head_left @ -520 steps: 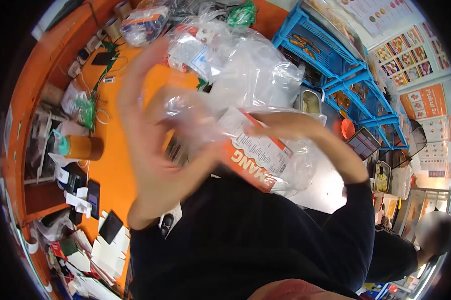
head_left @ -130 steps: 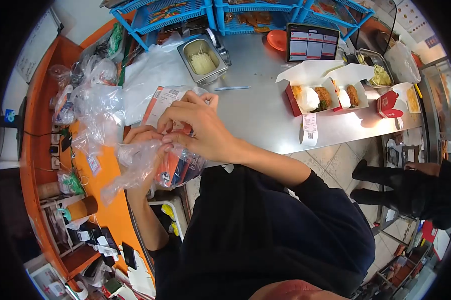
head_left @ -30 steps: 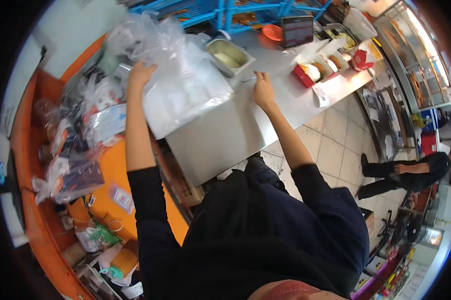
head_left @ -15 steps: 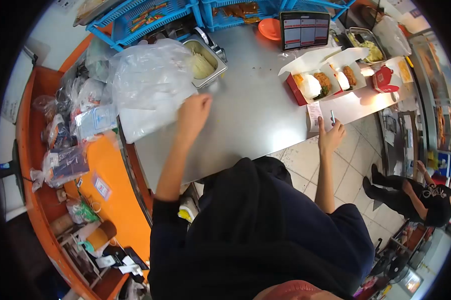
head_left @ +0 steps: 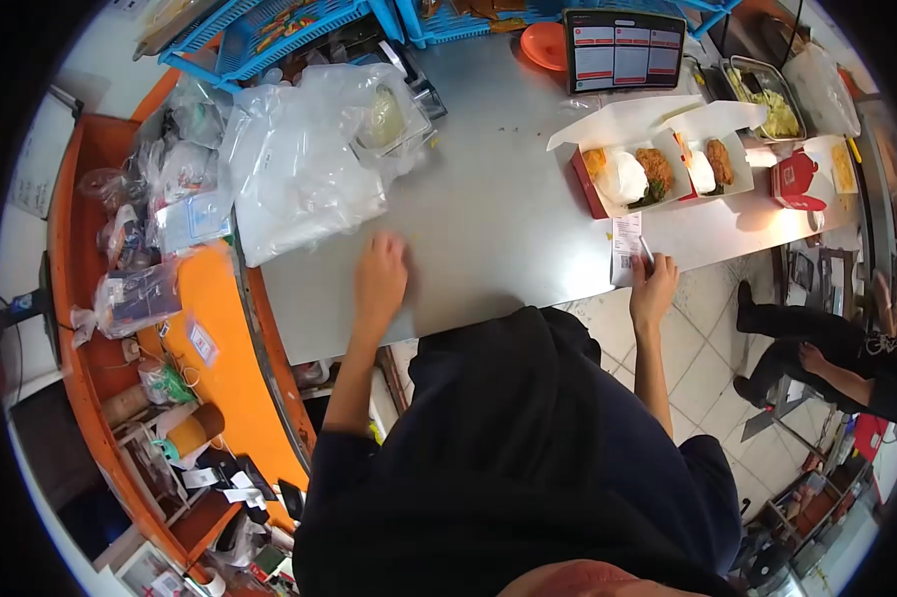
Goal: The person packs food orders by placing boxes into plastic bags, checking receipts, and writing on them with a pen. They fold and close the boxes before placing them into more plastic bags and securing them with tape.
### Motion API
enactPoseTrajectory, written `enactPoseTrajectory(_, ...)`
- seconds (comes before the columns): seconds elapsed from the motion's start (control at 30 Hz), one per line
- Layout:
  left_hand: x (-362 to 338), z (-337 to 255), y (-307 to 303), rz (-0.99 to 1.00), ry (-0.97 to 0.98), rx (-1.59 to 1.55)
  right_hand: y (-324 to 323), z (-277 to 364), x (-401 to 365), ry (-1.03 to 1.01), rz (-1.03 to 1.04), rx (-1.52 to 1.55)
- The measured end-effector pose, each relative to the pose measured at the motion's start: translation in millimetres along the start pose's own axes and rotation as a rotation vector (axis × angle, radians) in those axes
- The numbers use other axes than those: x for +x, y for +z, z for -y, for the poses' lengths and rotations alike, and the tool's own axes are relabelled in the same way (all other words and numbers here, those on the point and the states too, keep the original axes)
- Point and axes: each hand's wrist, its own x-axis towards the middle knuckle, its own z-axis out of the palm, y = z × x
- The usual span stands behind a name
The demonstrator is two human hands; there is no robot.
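Observation:
My left hand [head_left: 382, 279], slightly blurred, is over the near left of the steel counter with its fingers curled in and nothing showing in them. Just beyond it lies a stack of clear plastic bags [head_left: 294, 164]. Part of the plastic covers a metal container [head_left: 423, 134] with pale shredded food inside. At the counter's front edge my right hand [head_left: 655, 289] grips a slim white pen [head_left: 646, 249]. Beside the pen a printed receipt [head_left: 624, 239] lies in front of two open red-and-white meal boxes [head_left: 593, 189] of rice and fried pieces.
A tablet [head_left: 624, 55] stands at the back near an orange-red plate [head_left: 545, 46]. Blue baskets [head_left: 299, 40] line the far edge. To the right are a red carton [head_left: 795, 181] and a tray of shredded vegetables [head_left: 772, 104]. Another person [head_left: 836, 353] stands at far right.
My left hand has drawn back toward me, away from the plastic bags. The plastic now lies over the metal container, which was uncovered before. My right hand still holds the pen by the receipt.

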Motion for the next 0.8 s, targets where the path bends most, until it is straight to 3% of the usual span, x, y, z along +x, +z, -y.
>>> enactPoseTrajectory(0.03, -41.6, -9.8, -21.4, 0.054, -0.280, -0.256, -1.0, -0.9, -0.4, -0.018, 0.033, -0.006)
enactPoseTrajectory(0.1, -144.3, 7.7, -26.0, 0.410, -0.421, -0.125, -0.7, 0.9, -0.5, -0.038, 0.077, -0.011)
enactPoseTrajectory(0.13, -185.4, 4.8, -23.2, 0.448, -0.623, -0.132, -1.2, 4.9, -0.1, -0.036, 0.036, 0.026)
enactPoseTrajectory(0.2, -374.6, 53.0, 89.2, 0.234, -0.491, -0.171, -4.9, 17.1, 5.6, -0.063, 0.016, 0.059)
enactPoseTrajectory(0.23, -375.4, 40.5, 90.6, 0.372, -0.589, -0.197, -6.8, 29.1, 7.9, -0.053, -0.025, 0.033)
enactPoseTrajectory(0.4, -263.0, 11.5, 80.0, 0.930, -0.615, -0.233, -3.0, 31.6, 16.6, -0.100, -0.091, -0.169)
enactPoseTrajectory(0.5, -139.0, -16.2, -8.4, 1.332, -0.607, -0.216, -6.5, 20.4, 32.5, 0.080, 0.167, -0.175)
enactPoseTrajectory(0.53, -101.9, -30.0, -50.0, 1.301, -0.679, -0.276, -9.3, 18.8, 35.2, 0.086, 0.160, -0.183)
enactPoseTrajectory(0.6, -67.1, -52.7, -105.2, 0.890, -0.803, -0.561, -18.3, 24.3, 39.2, 0.185, 0.438, 0.558)
enactPoseTrajectory(0.67, -19.7, -83.3, -136.9, 0.770, -0.565, -0.923, -55.4, 81.1, 18.7, 0.364, 0.596, 0.820)
enactPoseTrajectory(0.7, -5.7, -94.2, -125.9, 0.795, -0.379, -1.097, -44.4, 91.6, -2.5, 0.259, 0.568, 1.147)
enactPoseTrajectory(0.73, 7.4, -103.4, -114.1, 0.815, -0.188, -1.263, -40.3, 112.3, -26.1, 0.370, 0.570, 1.192)
enactPoseTrajectory(0.8, 8.1, -106.0, -49.7, 0.738, -0.212, -1.507, -34.0, 134.8, -48.6, 0.021, 0.759, 1.089)
